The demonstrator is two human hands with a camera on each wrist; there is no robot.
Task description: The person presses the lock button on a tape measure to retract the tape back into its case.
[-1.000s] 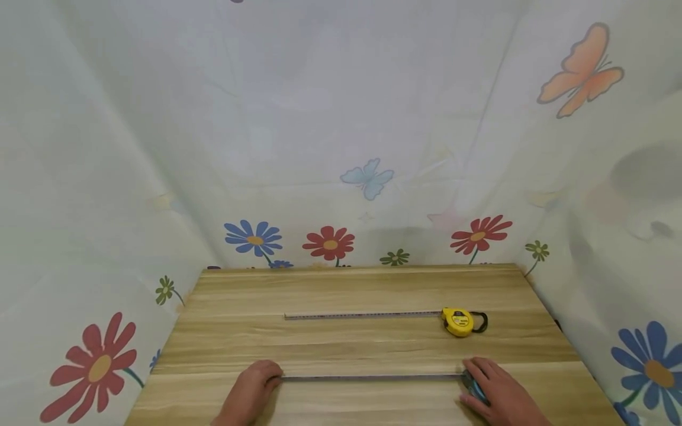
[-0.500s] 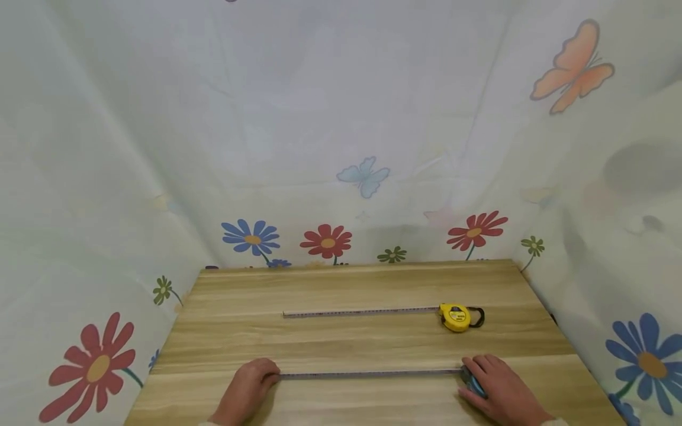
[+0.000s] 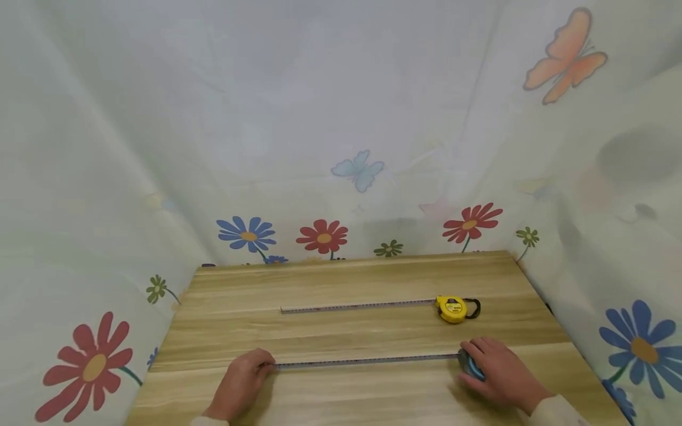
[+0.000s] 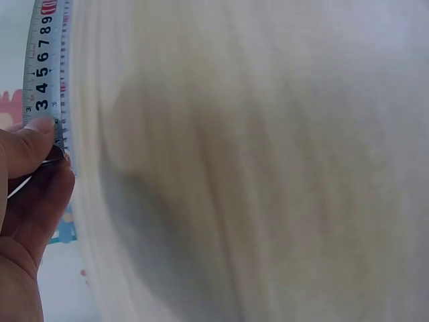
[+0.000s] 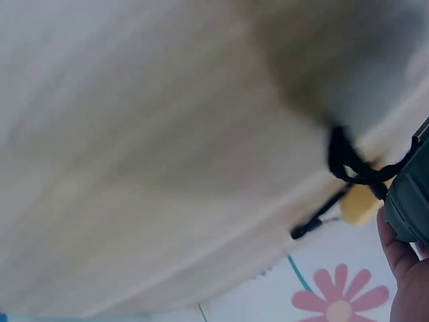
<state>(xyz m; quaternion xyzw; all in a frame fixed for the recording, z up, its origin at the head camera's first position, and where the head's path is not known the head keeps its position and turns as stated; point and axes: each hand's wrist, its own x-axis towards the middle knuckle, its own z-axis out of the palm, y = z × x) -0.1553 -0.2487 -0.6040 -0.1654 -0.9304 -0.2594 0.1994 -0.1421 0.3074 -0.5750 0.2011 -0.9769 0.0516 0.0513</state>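
Observation:
A blue tape measure lies under the curled fingers of my right hand, which grips its case. From it a metal blade runs straight across to the left. My left hand pinches the blade's hooked end between thumb and fingers; low numbers on the blade show beside the thumb in the left wrist view. In the right wrist view the dark case sits in the hand, with a black strap hanging from it. Part of the case is hidden by my fingers.
Farther back on the wooden table lies a yellow tape measure with its own blade drawn out to the left, roughly parallel. White cloth walls with flowers and butterflies stand along the table's back and sides.
The head view has shifted a little, so everything sits somewhat higher and tilted. Both hands and the held blade have come slightly closer to the yellow tape measure, with the same hold.

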